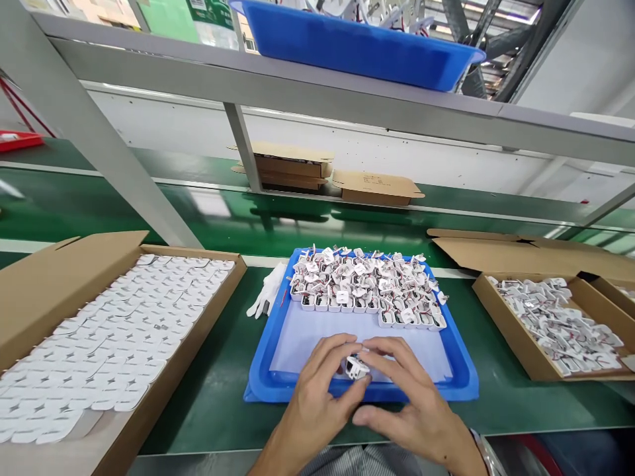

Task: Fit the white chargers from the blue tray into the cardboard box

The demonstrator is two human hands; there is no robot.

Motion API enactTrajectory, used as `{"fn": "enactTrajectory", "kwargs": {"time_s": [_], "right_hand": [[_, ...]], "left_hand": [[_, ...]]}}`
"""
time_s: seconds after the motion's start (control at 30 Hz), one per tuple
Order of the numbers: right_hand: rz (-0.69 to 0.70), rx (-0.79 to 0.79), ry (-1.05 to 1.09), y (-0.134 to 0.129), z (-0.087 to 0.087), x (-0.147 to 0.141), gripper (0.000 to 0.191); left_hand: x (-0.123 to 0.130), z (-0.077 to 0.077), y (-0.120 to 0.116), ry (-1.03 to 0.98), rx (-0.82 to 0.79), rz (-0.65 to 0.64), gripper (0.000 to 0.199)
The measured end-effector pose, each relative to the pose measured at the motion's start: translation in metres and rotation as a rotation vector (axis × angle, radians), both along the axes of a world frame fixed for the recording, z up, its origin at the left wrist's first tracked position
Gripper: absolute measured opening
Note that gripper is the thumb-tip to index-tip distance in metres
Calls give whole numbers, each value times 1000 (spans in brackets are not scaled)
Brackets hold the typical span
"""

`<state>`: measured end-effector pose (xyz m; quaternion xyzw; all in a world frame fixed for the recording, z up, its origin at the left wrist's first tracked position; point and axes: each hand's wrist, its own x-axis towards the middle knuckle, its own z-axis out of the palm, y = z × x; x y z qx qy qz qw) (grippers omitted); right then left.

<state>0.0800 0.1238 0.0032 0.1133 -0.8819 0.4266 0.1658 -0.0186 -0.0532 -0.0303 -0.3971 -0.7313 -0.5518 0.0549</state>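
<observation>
Over the near edge of the blue tray, my left hand pinches a small white plastic housing with a dark opening between thumb and fingers. My right hand is close on the other side, its index fingertip at the housing's upper edge. Its thumb stands well apart from its fingers. White paper lines the tray. Across the tray's far half stand several rows of similar white housings, with red and dark wires and small white pieces sticking up. My fingers partly hide the held piece.
On the left, an open carton holds rows of flat white pieces. A white glove lies beside the tray. Another carton on the right contains loose white wired parts. Overhead, a shelf beam carries a blue bin; small cartons stand behind.
</observation>
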Motion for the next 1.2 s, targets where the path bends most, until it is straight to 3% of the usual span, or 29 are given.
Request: {"fn": "enactTrajectory", "kwargs": {"time_s": [0.1,0.23,0.33,0.43,0.53,0.6,0.7,0.83,1.0,1.2], "right_hand": [[-47,-156,-124,0,-2,5,58],[-122,-280,-206,0,-9,5,22],[-171,-271,-195,1,-15,4,25],[-170,-195,-72,0,-17,5,31],[-142,-45,38,-3,-13,7,34],[-104,-17,78,-5,-12,8,29],[-123,-141,78,-8,-15,9,20],[-134,-238,39,-9,-20,11,33],[-184,-183,132,-14,-16,13,33],[-221,-61,261,-19,-15,22,38]], "left_hand": [[0,-4,3,214,-4,54,37],[3,-8,4,326,-60,102,41],[6,-7,2,138,-45,57,40],[9,-4,-1,-229,-29,-74,42],[9,-4,-1,-574,99,-181,20],[8,-7,0,-691,239,-176,7],[9,-12,2,-734,384,-181,22],[9,-10,0,-679,441,-248,23],[9,-5,-2,-615,446,-279,27],[8,-6,-3,-735,525,-349,17]]}}
